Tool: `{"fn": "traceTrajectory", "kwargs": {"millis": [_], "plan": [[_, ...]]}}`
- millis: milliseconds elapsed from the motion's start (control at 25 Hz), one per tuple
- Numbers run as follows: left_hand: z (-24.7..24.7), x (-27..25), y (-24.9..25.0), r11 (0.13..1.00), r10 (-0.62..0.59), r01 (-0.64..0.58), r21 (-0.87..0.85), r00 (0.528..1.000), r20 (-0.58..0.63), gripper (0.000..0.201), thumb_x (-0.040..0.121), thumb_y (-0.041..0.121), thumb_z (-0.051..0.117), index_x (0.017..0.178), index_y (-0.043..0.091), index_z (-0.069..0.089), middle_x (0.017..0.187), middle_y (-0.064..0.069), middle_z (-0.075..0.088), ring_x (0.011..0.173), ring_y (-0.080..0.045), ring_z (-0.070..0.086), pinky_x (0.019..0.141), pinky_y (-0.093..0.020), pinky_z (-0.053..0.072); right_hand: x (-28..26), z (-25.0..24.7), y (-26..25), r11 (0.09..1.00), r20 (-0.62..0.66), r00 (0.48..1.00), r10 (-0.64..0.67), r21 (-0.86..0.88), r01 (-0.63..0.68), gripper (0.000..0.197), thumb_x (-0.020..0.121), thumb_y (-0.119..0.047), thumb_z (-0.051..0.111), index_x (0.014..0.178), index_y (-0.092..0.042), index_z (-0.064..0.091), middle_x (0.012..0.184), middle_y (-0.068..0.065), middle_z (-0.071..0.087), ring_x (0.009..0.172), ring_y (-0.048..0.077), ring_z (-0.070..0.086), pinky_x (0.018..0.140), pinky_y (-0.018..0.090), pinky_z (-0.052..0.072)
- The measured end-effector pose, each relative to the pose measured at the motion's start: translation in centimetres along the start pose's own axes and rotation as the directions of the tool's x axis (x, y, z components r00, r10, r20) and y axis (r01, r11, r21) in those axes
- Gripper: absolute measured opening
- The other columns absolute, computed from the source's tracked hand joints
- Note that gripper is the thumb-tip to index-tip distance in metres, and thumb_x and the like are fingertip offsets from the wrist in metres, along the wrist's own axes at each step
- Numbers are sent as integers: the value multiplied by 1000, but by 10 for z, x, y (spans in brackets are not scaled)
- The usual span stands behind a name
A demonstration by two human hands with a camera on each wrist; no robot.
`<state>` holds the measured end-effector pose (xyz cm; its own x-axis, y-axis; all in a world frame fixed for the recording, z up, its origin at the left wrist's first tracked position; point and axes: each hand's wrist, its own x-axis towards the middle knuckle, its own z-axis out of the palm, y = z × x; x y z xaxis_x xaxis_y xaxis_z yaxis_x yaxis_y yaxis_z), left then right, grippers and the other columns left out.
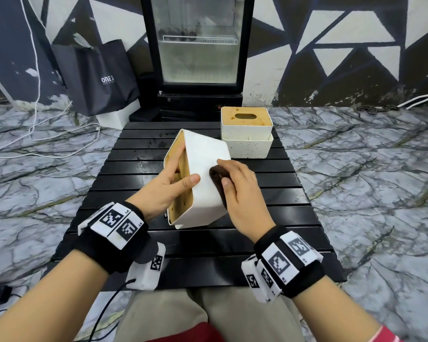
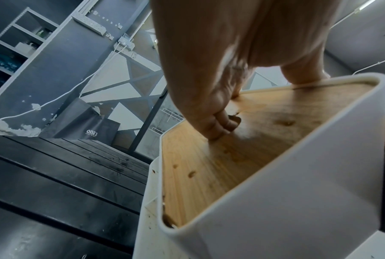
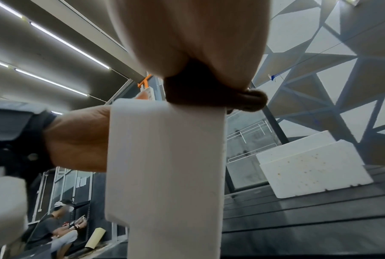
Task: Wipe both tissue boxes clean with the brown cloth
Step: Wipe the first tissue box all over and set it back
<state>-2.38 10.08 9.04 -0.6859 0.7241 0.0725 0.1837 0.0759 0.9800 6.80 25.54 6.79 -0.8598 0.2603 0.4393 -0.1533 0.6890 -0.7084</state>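
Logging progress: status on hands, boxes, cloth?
Left hand grips near box, tipped on its side. Right hand presses cloth on its white wall. Far box upright, speckled, untouched. Nothing in the way.

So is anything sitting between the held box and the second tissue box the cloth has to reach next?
Nothing visible. The second tissue box stands upright just beyond the tilted box, with bare table slats beside them. The right hand presses the brown cloth on the tilted box; the left hand grips it.

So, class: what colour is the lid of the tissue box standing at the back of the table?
Light wood brown on the upright tissue box, seen best in the head view.
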Motion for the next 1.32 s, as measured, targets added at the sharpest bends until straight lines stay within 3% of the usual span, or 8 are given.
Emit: {"fn": "traceTrajectory", "kwargs": {"millis": [120,280,440,600,880,1080,1200,1320], "plan": [[1,2,1,1000,2,-2,9,1000,23,78,86,34,61,140,50,6,136,20,41,105,18,51,80,0,40,5,4,-10,1000,13,1000,0,-16,0,45,89,-23,30,131,-13,44,133,4,44,123,17,32,99,10,15],[-3,1,1,999,-16,15,40,999,36,88,68,58,65,137,57,11,136,13,46,116,8,51,89,-5,40,-4,7,-9,989,3,989,-145,13,145,40,94,-24,33,130,-13,46,131,4,46,121,12,32,103,7,16],[-1,-3,2,999,-28,26,43,999,46,88,66,50,64,136,59,12,132,9,48,110,-2,58,98,-17,43,1,-3,7,994,-29,994,-103,20,104,39,93,-22,35,130,-15,47,130,4,46,118,7,31,101,7,18],[6,-5,5,996,-48,44,79,998,48,88,67,49,65,137,59,12,130,7,50,110,-9,60,101,-25,42,20,0,2,998,-94,994,-61,-1,61,41,89,-17,37,128,-10,47,129,7,47,119,21,36,99,13,19],[5,-9,6,997,-50,47,65,998,48,89,66,46,67,138,55,15,129,12,49,108,-10,61,98,-23,45,14,-6,9,993,-69,991,-117,9,118,40,92,-19,37,129,-12,46,129,5,46,117,16,35,100,9,20],[10,-8,8,993,-58,54,103,998,39,88,69,45,67,139,55,14,119,24,53,104,-8,62,94,-18,46,33,1,-5,998,-94,994,-63,-1,64,43,88,-18,34,129,-9,45,129,9,45,119,23,37,104,25,22],[9,-9,7,992,-64,62,113,998,15,82,64,52,64,130,63,18,116,26,54,104,-11,62,96,-19,44,30,6,-10,986,-72,984,-163,10,164,44,90,-22,31,130,-9,44,130,8,45,119,18,34,104,18,18],[8,-10,7,993,-67,64,101,997,26,83,74,43,69,137,55,17,116,29,56,104,-7,62,91,-15,46,24,-1,-1,985,-48,984,-174,1,174,40,92,-18,34,130,-10,44,131,6,44,121,18,35,105,17,20]]}}
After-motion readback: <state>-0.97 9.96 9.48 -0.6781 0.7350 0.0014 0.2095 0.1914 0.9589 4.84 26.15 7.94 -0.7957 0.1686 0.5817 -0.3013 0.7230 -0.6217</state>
